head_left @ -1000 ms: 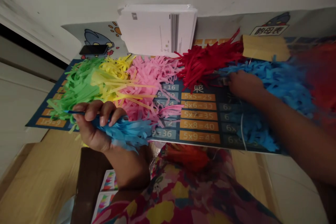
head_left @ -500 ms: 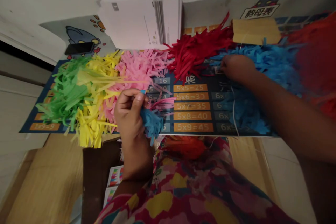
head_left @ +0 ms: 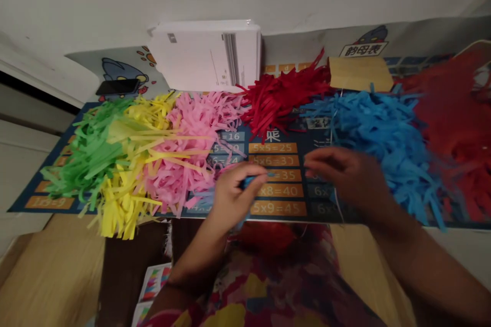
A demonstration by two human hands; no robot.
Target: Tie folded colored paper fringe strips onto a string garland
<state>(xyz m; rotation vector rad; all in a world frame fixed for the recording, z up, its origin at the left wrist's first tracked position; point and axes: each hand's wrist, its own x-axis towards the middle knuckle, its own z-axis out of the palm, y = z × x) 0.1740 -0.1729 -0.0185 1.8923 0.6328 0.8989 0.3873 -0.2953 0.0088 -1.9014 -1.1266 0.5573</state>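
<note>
My left hand [head_left: 236,196] is closed over the middle of the table edge, thumb pressed to the fingers. It grips a blue paper tassel [head_left: 248,181], mostly hidden by the hand, with a small tip poking out to the right. Facing it, my right hand [head_left: 341,171] has its fingertips drawn together in a loose pinch. Whatever lies between them, if anything, is too small to make out. A white string [head_left: 336,204] runs down past the right hand. The blue paper strip pile [head_left: 387,127] lies just beyond that hand.
From the left lie green [head_left: 95,148], yellow [head_left: 123,204], pink [head_left: 192,133] and red strips [head_left: 280,94]. More red strips [head_left: 456,127] are at far right. A white box [head_left: 207,56], a phone [head_left: 118,87] and a tan card [head_left: 360,74] stand or lie behind, on a printed mat [head_left: 276,209].
My right hand has come away from the back of the blue pile, towards me and the left hand. My left hand has shifted right with the blue tassel. The view has tilted slightly.
</note>
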